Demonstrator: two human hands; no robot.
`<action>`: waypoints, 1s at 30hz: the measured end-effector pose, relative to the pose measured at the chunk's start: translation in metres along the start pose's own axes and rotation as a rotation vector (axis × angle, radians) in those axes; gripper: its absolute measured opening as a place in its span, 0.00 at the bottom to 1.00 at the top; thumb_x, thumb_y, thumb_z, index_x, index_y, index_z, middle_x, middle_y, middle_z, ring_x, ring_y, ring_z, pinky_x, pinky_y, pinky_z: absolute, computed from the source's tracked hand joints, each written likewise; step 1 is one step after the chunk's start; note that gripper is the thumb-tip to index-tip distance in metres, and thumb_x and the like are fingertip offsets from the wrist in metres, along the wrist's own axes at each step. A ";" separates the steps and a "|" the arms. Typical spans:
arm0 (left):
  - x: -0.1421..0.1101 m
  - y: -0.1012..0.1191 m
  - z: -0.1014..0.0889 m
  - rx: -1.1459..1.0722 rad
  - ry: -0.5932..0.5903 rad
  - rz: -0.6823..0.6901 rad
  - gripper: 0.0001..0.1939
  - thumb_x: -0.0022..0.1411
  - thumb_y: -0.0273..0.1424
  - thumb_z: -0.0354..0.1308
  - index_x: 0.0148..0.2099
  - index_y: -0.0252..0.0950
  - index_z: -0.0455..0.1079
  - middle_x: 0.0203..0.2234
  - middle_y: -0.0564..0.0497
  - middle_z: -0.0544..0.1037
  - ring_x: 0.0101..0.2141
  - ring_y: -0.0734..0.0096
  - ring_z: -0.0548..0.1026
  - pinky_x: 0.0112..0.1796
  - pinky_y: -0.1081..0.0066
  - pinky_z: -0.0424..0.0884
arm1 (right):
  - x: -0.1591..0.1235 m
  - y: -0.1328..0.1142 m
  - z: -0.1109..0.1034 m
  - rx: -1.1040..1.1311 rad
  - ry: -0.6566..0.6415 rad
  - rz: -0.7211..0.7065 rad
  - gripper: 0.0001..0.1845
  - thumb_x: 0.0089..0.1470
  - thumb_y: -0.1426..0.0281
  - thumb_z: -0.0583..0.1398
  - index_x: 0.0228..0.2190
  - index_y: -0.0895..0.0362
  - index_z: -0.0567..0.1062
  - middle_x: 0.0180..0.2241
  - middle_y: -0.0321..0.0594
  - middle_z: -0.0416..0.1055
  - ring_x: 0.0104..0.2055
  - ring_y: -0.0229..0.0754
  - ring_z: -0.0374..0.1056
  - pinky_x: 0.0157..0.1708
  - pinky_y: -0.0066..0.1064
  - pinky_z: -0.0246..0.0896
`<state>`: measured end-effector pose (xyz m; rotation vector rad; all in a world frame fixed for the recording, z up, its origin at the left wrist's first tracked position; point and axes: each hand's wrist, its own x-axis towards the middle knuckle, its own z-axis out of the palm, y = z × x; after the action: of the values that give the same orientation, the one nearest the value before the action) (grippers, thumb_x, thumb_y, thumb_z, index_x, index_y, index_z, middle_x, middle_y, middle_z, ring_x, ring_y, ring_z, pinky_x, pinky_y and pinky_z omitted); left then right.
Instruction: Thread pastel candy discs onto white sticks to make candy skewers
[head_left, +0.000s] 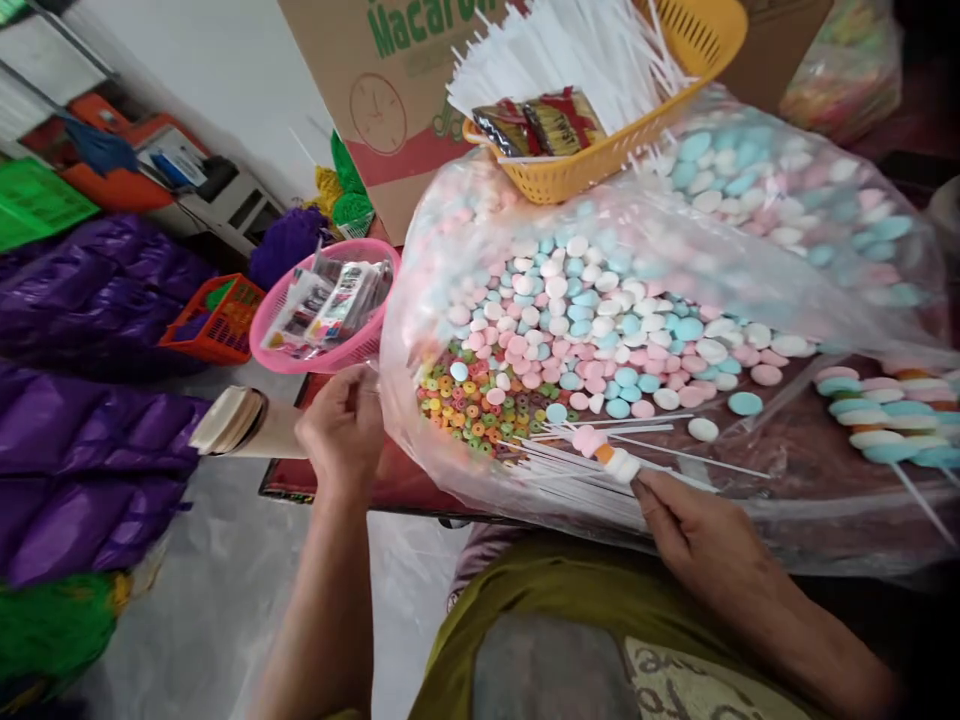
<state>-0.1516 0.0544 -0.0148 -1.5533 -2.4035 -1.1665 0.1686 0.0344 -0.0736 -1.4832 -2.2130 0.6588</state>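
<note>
My right hand (701, 530) pinches a skewer of pastel marshmallow-like sweets (606, 456), with pink, orange and white pieces side by side. At the clear plastic bag's (409, 400) left edge, my left hand (343, 425) is closed, its fingertips pinching the film. Inside the opened bag lies a heap of flat pink, blue and white sweets (592, 320). Small coloured cereal rings (480, 405) are heaped at its left. White sticks (555, 475) lie loose near the front edge. Finished-looking skewers (892, 415) rest together at the right.
A yellow basket (570, 180) of white sticks and small packets stands behind the heap, before a cardboard box (405, 110). Left of the bag is a pink basket (262, 335) with packaging. A cardboard tube (255, 425) juts past the table edge. Purple bundles (75, 450) are stacked at far left.
</note>
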 end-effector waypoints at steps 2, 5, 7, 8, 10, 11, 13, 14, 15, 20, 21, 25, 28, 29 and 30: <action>-0.021 0.027 0.011 -0.094 -0.157 0.151 0.11 0.59 0.35 0.52 0.40 0.37 0.72 0.31 0.51 0.77 0.31 0.71 0.72 0.35 0.73 0.67 | 0.003 0.000 0.001 -0.005 -0.025 -0.007 0.14 0.57 0.65 0.48 0.24 0.54 0.67 0.19 0.37 0.69 0.21 0.38 0.64 0.22 0.27 0.54; -0.040 0.060 0.044 0.135 -0.655 0.299 0.10 0.59 0.31 0.51 0.34 0.38 0.73 0.30 0.49 0.76 0.30 0.68 0.73 0.33 0.71 0.66 | 0.005 -0.002 -0.001 -0.009 -0.023 -0.028 0.14 0.57 0.66 0.48 0.24 0.54 0.66 0.19 0.37 0.68 0.20 0.38 0.63 0.22 0.28 0.53; -0.044 0.070 0.063 0.335 -0.844 0.328 0.10 0.59 0.31 0.50 0.33 0.38 0.74 0.31 0.47 0.75 0.29 0.65 0.73 0.30 0.70 0.65 | 0.004 -0.002 -0.004 -0.018 0.001 -0.018 0.14 0.57 0.66 0.48 0.23 0.54 0.65 0.19 0.37 0.68 0.20 0.37 0.61 0.22 0.28 0.51; -0.044 0.071 0.068 0.391 -0.894 0.341 0.11 0.59 0.32 0.50 0.33 0.39 0.74 0.31 0.47 0.74 0.29 0.65 0.72 0.30 0.70 0.65 | 0.003 -0.002 -0.006 -0.018 0.011 -0.005 0.14 0.57 0.65 0.48 0.23 0.54 0.65 0.19 0.36 0.67 0.20 0.37 0.61 0.21 0.28 0.51; -0.044 0.067 0.071 0.409 -0.931 0.378 0.11 0.60 0.33 0.48 0.34 0.40 0.73 0.32 0.49 0.73 0.30 0.67 0.72 0.30 0.72 0.63 | 0.000 0.001 -0.007 -0.006 0.011 0.021 0.15 0.57 0.65 0.47 0.23 0.54 0.66 0.19 0.37 0.68 0.20 0.37 0.61 0.22 0.28 0.51; -0.044 0.063 0.070 0.393 -0.921 0.395 0.11 0.61 0.33 0.48 0.34 0.40 0.72 0.32 0.50 0.72 0.31 0.68 0.72 0.30 0.73 0.63 | -0.002 0.003 -0.006 0.003 0.001 0.027 0.15 0.57 0.66 0.47 0.24 0.54 0.66 0.19 0.37 0.69 0.20 0.37 0.62 0.22 0.28 0.51; -0.046 0.056 0.065 0.358 -0.890 0.413 0.11 0.61 0.32 0.47 0.35 0.40 0.71 0.33 0.50 0.72 0.33 0.69 0.71 0.30 0.74 0.62 | -0.002 0.005 -0.003 0.013 -0.031 0.024 0.15 0.57 0.66 0.46 0.24 0.55 0.67 0.20 0.38 0.70 0.21 0.38 0.63 0.23 0.28 0.52; -0.047 0.053 0.064 0.345 -0.882 0.411 0.11 0.61 0.32 0.47 0.36 0.40 0.71 0.34 0.50 0.72 0.33 0.69 0.71 0.29 0.74 0.62 | -0.002 0.006 -0.001 0.011 -0.046 0.020 0.15 0.57 0.66 0.46 0.24 0.55 0.67 0.20 0.39 0.70 0.21 0.38 0.63 0.23 0.28 0.52; -0.048 0.051 0.063 0.332 -0.880 0.406 0.11 0.61 0.31 0.47 0.36 0.40 0.71 0.34 0.50 0.72 0.33 0.70 0.71 0.29 0.74 0.62 | -0.001 0.006 0.000 0.005 -0.060 0.018 0.15 0.57 0.66 0.46 0.24 0.55 0.67 0.21 0.39 0.70 0.22 0.39 0.64 0.23 0.28 0.52; -0.053 0.045 0.066 -0.006 -0.776 0.193 0.06 0.55 0.30 0.53 0.29 0.36 0.69 0.28 0.51 0.72 0.31 0.71 0.71 0.31 0.73 0.65 | 0.004 0.005 0.003 -0.020 -0.107 0.038 0.15 0.57 0.66 0.46 0.25 0.56 0.67 0.22 0.39 0.70 0.23 0.40 0.65 0.24 0.29 0.52; -0.053 0.044 0.066 -0.155 -0.735 0.058 0.05 0.54 0.30 0.54 0.28 0.36 0.68 0.26 0.52 0.72 0.29 0.72 0.71 0.30 0.73 0.66 | 0.005 0.003 0.002 -0.017 -0.121 0.034 0.15 0.57 0.66 0.45 0.25 0.56 0.66 0.21 0.39 0.70 0.23 0.39 0.65 0.24 0.29 0.52; -0.060 0.050 0.066 -0.724 -0.693 -0.503 0.11 0.47 0.35 0.62 0.29 0.33 0.67 0.18 0.55 0.71 0.20 0.75 0.71 0.23 0.75 0.68 | 0.007 -0.006 0.003 -0.032 -0.167 -0.019 0.14 0.57 0.68 0.46 0.25 0.56 0.66 0.21 0.38 0.69 0.22 0.38 0.64 0.23 0.29 0.50; -0.067 0.058 0.067 -0.960 -0.679 -0.688 0.16 0.39 0.32 0.68 0.31 0.32 0.68 0.18 0.54 0.74 0.20 0.74 0.72 0.25 0.73 0.70 | 0.009 -0.010 0.005 -0.084 -0.208 -0.031 0.13 0.56 0.71 0.46 0.24 0.56 0.65 0.21 0.38 0.69 0.23 0.38 0.63 0.23 0.29 0.47; -0.069 0.060 0.068 -1.007 -0.671 -0.742 0.18 0.37 0.32 0.69 0.32 0.32 0.69 0.19 0.54 0.75 0.20 0.74 0.73 0.26 0.72 0.71 | 0.009 -0.011 0.005 -0.100 -0.224 -0.024 0.12 0.56 0.72 0.47 0.23 0.56 0.65 0.21 0.38 0.69 0.23 0.38 0.63 0.23 0.29 0.47; -0.071 0.061 0.069 -1.041 -0.669 -0.796 0.20 0.35 0.31 0.70 0.33 0.32 0.70 0.19 0.54 0.75 0.20 0.74 0.73 0.26 0.72 0.71 | 0.009 -0.011 0.005 -0.114 -0.241 -0.015 0.12 0.55 0.73 0.47 0.23 0.56 0.65 0.21 0.38 0.69 0.24 0.39 0.63 0.23 0.29 0.46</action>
<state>-0.0442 0.0556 -0.0596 -1.1936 -3.2211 -2.7703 0.1539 0.0386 -0.0705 -1.5089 -2.4779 0.7530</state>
